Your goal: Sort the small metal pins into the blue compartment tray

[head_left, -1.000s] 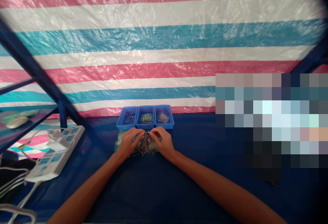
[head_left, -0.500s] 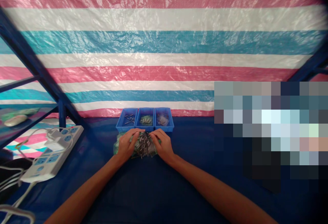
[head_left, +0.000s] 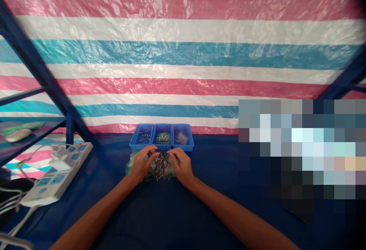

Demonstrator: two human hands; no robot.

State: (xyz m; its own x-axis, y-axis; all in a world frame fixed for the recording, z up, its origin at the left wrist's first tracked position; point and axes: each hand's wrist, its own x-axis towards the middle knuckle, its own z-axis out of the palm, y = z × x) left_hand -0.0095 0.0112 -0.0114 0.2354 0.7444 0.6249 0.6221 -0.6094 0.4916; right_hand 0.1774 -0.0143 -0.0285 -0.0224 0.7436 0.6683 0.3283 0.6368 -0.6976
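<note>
A heap of small dark metal pins lies on a crumpled clear-green plastic bag on the blue table cover. My left hand rests on the heap's left side, fingers curled and pinched at its top. My right hand sits on the right side, its fingertips pinched near those of the left. What the fingertips grip is too small to make out. Just behind the heap stand three joined blue bins: the left bin holds a few pins, the middle bin greenish parts, the right bin pale parts.
A white power strip with plugs and white cables lies at the left edge. A blue metal frame with a glass shelf rises at left. A striped pink, white and teal tarp forms the back wall. A blurred-out patch covers the right.
Both hands have stayed on the pin heap, fingers shifting slightly at its top. The camera has tilted up a little, so everything sits lower in the picture.
</note>
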